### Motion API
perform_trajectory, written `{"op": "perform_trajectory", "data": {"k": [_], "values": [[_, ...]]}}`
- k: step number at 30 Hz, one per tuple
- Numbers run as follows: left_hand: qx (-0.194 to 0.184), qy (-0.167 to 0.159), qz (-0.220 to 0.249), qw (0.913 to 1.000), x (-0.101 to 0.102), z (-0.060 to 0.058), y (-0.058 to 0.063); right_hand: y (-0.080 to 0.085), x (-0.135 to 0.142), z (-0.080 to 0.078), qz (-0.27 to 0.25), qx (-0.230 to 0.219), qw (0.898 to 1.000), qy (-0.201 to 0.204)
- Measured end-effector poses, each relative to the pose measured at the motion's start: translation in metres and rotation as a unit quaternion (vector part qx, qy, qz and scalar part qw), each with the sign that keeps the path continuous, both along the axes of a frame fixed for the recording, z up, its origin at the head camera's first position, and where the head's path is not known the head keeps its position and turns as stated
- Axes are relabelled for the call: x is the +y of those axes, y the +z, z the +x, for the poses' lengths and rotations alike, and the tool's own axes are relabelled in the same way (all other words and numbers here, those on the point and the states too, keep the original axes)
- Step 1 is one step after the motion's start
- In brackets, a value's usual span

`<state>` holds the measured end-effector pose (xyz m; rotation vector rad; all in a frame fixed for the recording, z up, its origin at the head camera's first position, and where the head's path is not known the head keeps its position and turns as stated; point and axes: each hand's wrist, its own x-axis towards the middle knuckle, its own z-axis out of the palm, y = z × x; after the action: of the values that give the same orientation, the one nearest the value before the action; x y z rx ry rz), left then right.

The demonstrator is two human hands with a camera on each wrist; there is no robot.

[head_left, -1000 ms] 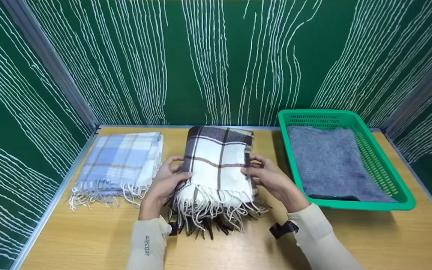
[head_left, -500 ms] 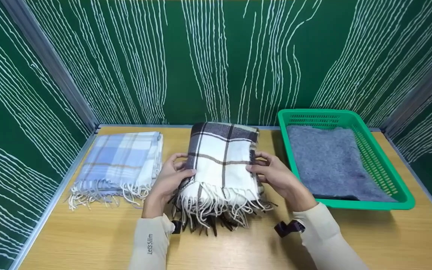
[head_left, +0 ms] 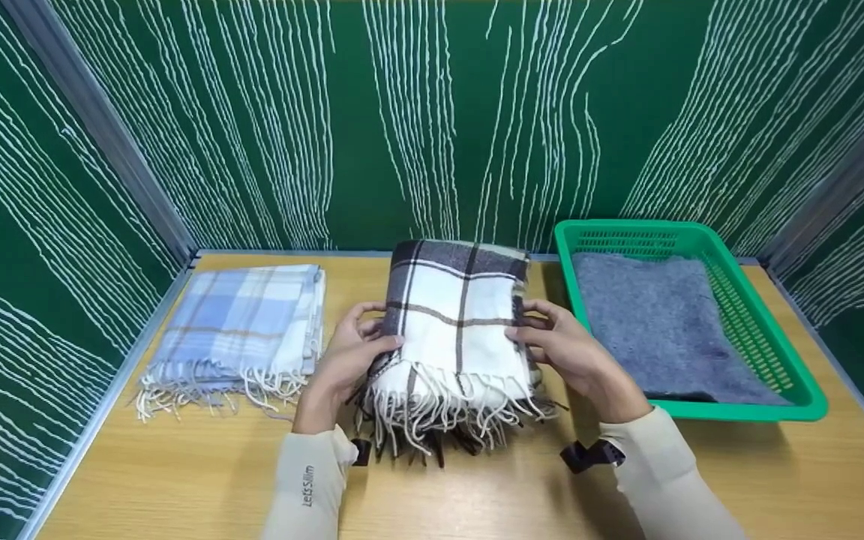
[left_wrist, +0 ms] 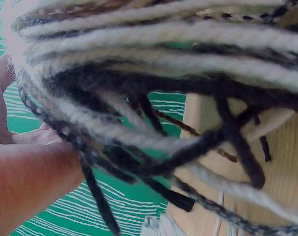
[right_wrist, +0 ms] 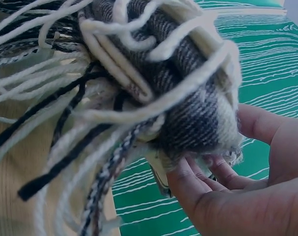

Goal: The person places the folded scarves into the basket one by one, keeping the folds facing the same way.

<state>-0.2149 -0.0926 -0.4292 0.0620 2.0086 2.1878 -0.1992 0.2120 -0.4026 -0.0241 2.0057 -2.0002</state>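
Observation:
A folded brown-and-white checked scarf (head_left: pixel 462 322) with long fringe is gripped at both side edges by my hands, in the middle of the head view. My left hand (head_left: pixel 353 349) has its thumb on top and its fingers curled round the left edge. At the opposite edge my right hand (head_left: pixel 567 349) pinches the layers the same way. In the left wrist view the white and dark fringe (left_wrist: pixel 153 64) fills most of the picture. The right wrist view has the folded layers (right_wrist: pixel 193 113) between the thumb and fingers of my right hand (right_wrist: pixel 247 196).
A folded blue-and-white checked scarf (head_left: pixel 233 322) lies on the wooden table (head_left: pixel 177 472) to the left. To the right stands a green plastic basket (head_left: pixel 792 360) with a grey folded cloth (head_left: pixel 657 322) inside. Green panels with white lines (head_left: pixel 477 112) enclose the table.
Both hands have carried the brown-and-white scarf a little to the right and slightly farther back. The blue-and-white scarf and the basket stay where they were.

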Motion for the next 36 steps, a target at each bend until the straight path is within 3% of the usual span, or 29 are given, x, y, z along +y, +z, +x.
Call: {"op": "perform_trajectory", "data": {"k": [6, 15, 22, 36], "values": [[-0.003, -0.004, 0.008, 1.0000, 0.007, 0.000, 0.001, 0.003, 0.008, 0.003, 0.029, 0.004, 1.000, -0.004], [0.010, -0.017, 0.038, 0.9991, 0.020, 0.002, 0.008, 0.011, 0.020, 0.009, 0.031, 0.020, 0.999, 0.007], [0.018, -0.018, 0.040, 0.9989, 0.029, 0.002, 0.013, 0.016, 0.030, 0.011, 0.043, 0.006, 0.999, -0.003], [0.027, -0.021, 0.041, 0.9986, 0.048, 0.002, 0.018, 0.027, 0.048, 0.016, 0.009, 0.007, 1.000, 0.002]]}}
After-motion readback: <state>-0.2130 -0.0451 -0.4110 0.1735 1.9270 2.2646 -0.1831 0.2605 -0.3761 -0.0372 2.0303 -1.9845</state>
